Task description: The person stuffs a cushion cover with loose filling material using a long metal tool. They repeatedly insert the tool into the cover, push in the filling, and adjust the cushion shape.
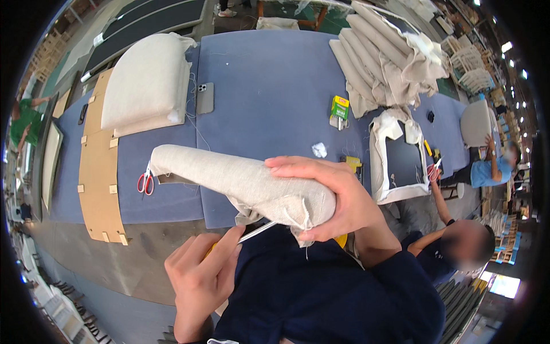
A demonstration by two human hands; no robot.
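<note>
A beige fabric-covered padded panel [229, 175] is held up on edge in front of me. My right hand [338, 192] is wrapped round its near right end, thumb below and fingers over the top. Loose fabric and frayed threads bunch up at that corner. My left hand [203, 261] is closed round a slim tool with a metal shaft [258, 231], which looks like a screwdriver; a bit of yellow handle shows between the fingers. The shaft's far end meets the bunched fabric, and its tip is hidden there.
On the blue table [258, 86] are a phone [204, 97], a green-yellow box [339, 108], red-handled scissors [145, 182] and a beige padded panel [149, 86]. Fabric-covered pieces [375, 57] are stacked at far right. A co-worker [424, 246] works at right beside a black-backed panel [404, 163].
</note>
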